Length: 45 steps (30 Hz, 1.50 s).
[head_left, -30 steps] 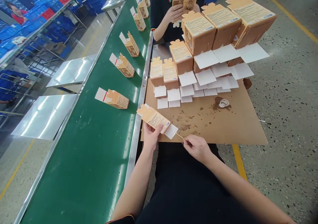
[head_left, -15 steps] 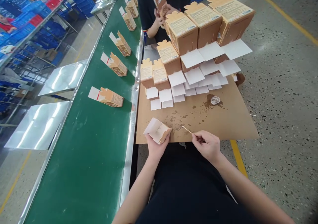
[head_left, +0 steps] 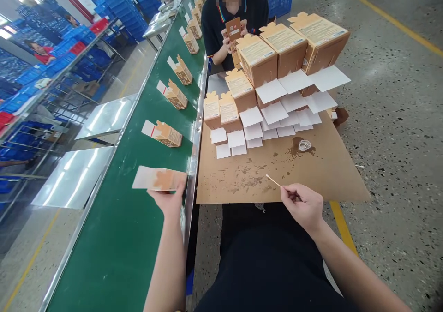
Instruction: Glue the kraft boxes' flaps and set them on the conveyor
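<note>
My left hand [head_left: 169,200] grips a small open-topped carton [head_left: 162,179] over the green belt; the carton is blurred by motion, its white flap pointing left. Between the thumb and fingers of my right hand [head_left: 304,205] is a cotton swab [head_left: 273,180], its tip held over the cardboard sheet [head_left: 325,176]. Wet marks cover the sheet near the swab. Farther back on it sits a small clear dish [head_left: 304,145] in a damp patch. Stacked brown cartons [head_left: 258,56] with white flaps hanging out stand on the sheet's far side.
The green conveyor belt [head_left: 114,238] on my left carries a line of open cartons [head_left: 168,133]. A metal rail [head_left: 194,164] separates it from the cardboard-covered table. Across the stack, a co-worker [head_left: 235,16] holds a brown carton. Blue crates [head_left: 280,0] stand behind.
My left hand has carried the carton leftward from above the cardboard to over the belt. My right hand still holds the swab. The co-worker's carton is lower, and the view has shifted somewhat.
</note>
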Tool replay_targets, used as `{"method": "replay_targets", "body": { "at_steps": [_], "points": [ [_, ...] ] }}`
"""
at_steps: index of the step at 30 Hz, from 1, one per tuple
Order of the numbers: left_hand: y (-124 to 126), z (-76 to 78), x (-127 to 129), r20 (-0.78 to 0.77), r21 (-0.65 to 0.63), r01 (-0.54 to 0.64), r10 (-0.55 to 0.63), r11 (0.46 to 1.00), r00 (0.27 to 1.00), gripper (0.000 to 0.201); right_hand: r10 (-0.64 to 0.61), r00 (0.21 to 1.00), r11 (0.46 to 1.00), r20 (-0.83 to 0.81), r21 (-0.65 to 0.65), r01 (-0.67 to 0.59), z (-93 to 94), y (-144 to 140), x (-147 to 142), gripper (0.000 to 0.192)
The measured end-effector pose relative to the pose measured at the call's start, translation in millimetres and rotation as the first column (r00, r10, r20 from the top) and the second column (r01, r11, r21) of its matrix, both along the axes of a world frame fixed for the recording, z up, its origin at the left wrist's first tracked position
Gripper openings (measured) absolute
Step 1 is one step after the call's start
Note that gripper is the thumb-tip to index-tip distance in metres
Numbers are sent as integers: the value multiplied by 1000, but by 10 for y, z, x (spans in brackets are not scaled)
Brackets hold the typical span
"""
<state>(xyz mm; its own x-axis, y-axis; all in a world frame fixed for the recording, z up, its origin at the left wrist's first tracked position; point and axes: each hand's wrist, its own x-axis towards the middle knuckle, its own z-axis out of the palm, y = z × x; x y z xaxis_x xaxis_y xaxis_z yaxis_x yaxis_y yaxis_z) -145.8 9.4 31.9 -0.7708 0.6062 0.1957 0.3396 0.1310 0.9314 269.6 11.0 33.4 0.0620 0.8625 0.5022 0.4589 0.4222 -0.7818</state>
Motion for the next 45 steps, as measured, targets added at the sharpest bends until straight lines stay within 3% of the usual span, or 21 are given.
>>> {"method": "replay_targets", "body": {
  "at_steps": [3,5,8,9,11,13,15,17,20,22,25,27,29,32,35,38,42,45],
  "points": [
    [25,56,-456,43,-96,-82,86,992,995,103,-18,1000,999,-3,27,18,22,105,60,26],
    [-81,13,-536,36,-162,-122,129,979,991,105,-31,1000,998,-3,46,31,38,159,123,25],
    [-348,-123,-380,-166,-58,-258,246,964,955,105,-92,996,995,15,50,91,61,188,270,25],
    [-412,-163,-277,-243,23,-253,251,967,937,100,-124,992,991,21,46,123,65,186,324,25],
    [-398,-184,-28,-321,150,-107,151,983,935,83,-186,982,982,19,38,185,66,183,419,26],
    [-117,-82,245,-250,185,79,-31,980,968,66,-231,973,973,7,25,231,65,199,479,27],
    [418,138,496,-49,167,164,-158,972,986,56,-253,968,967,5,20,252,73,240,504,30],
    [1085,405,684,198,111,215,-234,970,952,51,-256,967,966,14,31,255,100,287,505,32],
    [1983,698,852,409,14,328,-305,945,860,45,-254,967,965,12,75,252,173,314,495,33],
    [2371,763,925,461,-39,404,-342,914,819,40,-264,964,961,3,87,263,220,294,496,33],
    [2593,740,991,466,-110,421,-327,901,822,33,-294,956,953,-5,80,293,248,245,509,30],
    [2513,711,979,452,-110,407,-319,907,833,31,-304,953,949,-5,89,303,241,233,524,27],
    [2247,684,909,432,-77,398,-329,914,840,32,-303,953,947,-7,107,302,227,246,549,26],
    [1556,599,740,413,51,382,-368,923,833,40,-306,952,944,-12,125,305,218,278,606,27],
    [759,421,627,509,186,408,-443,894,738,54,-281,960,954,0,107,279,213,267,602,26],
    [204,209,692,573,172,391,-415,904,706,69,-136,990,990,22,35,135,155,204,388,21],
    [30,-4,898,579,135,404,-403,905,709,80,183,983,980,11,-87,-181,-61,84,-193,23],
    [69,-85,959,548,83,418,-392,905,739,87,316,948,946,40,-88,-312,-249,0,-560,27]
  ]
}}
